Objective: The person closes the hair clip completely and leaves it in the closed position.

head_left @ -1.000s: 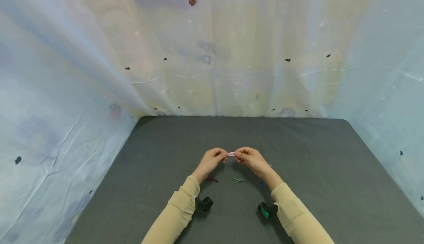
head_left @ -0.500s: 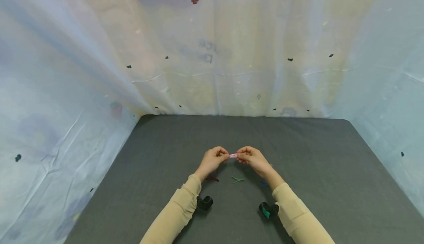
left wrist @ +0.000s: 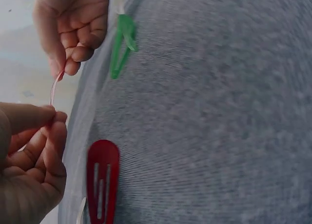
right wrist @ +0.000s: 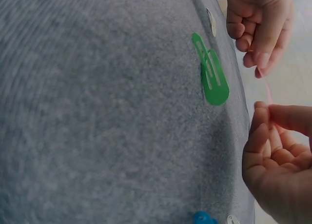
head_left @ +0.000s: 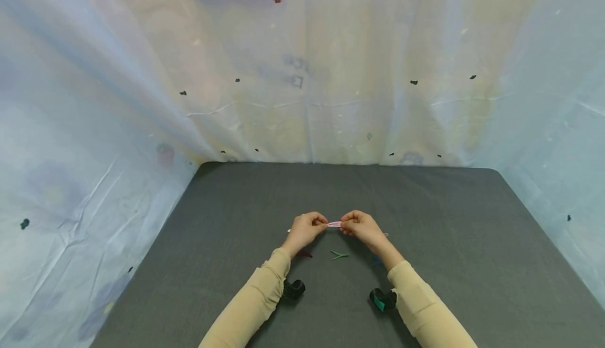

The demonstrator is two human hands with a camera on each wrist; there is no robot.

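A pink snap hair clip (head_left: pixel 334 224) is stretched level between my two hands above the table. My left hand (head_left: pixel 304 230) pinches one end between thumb and fingertips, and my right hand (head_left: pixel 361 227) pinches the other the same way. Edge-on, the pink clip (left wrist: pixel 54 90) looks thin and slightly bowed in the left wrist view. Below lies a green snap clip (right wrist: pixel 214 80), its two parts spread apart. Under my left wrist is a red snap clip (left wrist: pixel 103 180). A blue clip (right wrist: pixel 202 218) is partly hidden beneath my right wrist.
White clips lie farther back, one (right wrist: pixel 211 21) beyond the green clip and another (right wrist: pixel 233 219) beside the blue one. Black wrist cameras (head_left: pixel 294 289) hang under both forearms. Patterned curtains (head_left: pixel 350 75) enclose the grey cloth-covered table (head_left: pixel 463 232).
Both hands shift slightly right and nearer, still pinching the pink hair clip, with a little more of it showing between them. A white tip now appears left of the left hand.
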